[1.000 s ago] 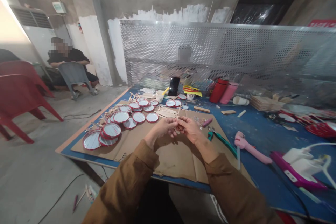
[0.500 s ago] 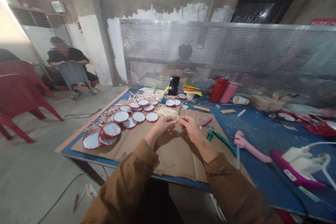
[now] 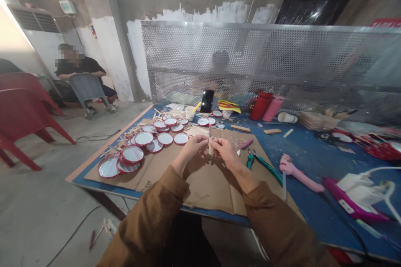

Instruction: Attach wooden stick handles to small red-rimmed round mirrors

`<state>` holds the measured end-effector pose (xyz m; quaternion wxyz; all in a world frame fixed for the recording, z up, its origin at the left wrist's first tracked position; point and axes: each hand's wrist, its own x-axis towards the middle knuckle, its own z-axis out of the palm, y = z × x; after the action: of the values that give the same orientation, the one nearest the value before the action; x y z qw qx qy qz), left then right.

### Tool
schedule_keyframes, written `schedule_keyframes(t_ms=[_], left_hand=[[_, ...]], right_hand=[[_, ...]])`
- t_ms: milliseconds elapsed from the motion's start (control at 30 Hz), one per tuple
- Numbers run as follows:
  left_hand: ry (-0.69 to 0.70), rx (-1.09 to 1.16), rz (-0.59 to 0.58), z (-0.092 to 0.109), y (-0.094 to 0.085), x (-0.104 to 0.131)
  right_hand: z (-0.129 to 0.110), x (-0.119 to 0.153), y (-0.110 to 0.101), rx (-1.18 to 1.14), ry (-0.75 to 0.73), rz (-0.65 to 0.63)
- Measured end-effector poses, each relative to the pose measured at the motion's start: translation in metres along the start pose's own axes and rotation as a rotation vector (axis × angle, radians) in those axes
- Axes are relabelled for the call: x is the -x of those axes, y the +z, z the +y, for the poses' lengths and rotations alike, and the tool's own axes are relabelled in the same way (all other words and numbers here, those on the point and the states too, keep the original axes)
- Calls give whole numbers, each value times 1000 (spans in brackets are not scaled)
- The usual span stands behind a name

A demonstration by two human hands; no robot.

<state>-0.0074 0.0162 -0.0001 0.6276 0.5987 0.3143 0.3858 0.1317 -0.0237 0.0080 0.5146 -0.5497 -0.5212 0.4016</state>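
Head camera: both bare hands meet above the middle of a cardboard sheet (image 3: 213, 194) that lies on the blue desk (image 3: 313, 150). Between them stands a thin stick (image 3: 210, 144), roughly upright, its top end poking up past the fingers. The left hand (image 3: 196, 149) is nearly closed, fingertips pinched against the stick from its side; the right hand (image 3: 225, 150) pinches it likewise with thumb and index finger, and how its other fingers curl is hard to make out.

To the left of the hands, red-rimmed round discs (image 3: 143, 138) lie overlapping, partly on the cardboard. Just beyond the left hand, loose flat sticks (image 3: 198, 131) lie in a bunch. On the right, near the right hand, are a purple piece (image 3: 247, 144) and green-handled pliers (image 3: 267, 169); farther right lies a pink glue gun (image 3: 300, 178), near a purple power strip (image 3: 347, 205). A black phone (image 3: 207, 101) leans upright at the back.
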Motion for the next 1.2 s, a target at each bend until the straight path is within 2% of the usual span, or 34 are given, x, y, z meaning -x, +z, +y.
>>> schedule_keyframes(t_ms=[200, 367, 533, 733, 967, 1067, 1200], left_hand=[[-44, -85, 24, 9, 1, 6], [-56, -149, 12, 7, -2, 5], [-89, -188, 38, 6, -2, 5], [-150, -233, 67, 17, 3, 9], [-148, -330, 120, 21, 3, 11], [-143, -366, 154, 18, 1, 10], [-136, -387, 169, 17, 0, 9]], right_hand=[[0, 3, 3, 105, -14, -11], [-2, 3, 3, 129, -32, -44], [-3, 1, -7, 344, -102, -78], [-14, -2, -24, 691, -183, 87], [-18, 6, -14, 762, -135, -100], [-17, 8, -9, 788, -148, -106], [-12, 7, -7, 846, -248, -81]])
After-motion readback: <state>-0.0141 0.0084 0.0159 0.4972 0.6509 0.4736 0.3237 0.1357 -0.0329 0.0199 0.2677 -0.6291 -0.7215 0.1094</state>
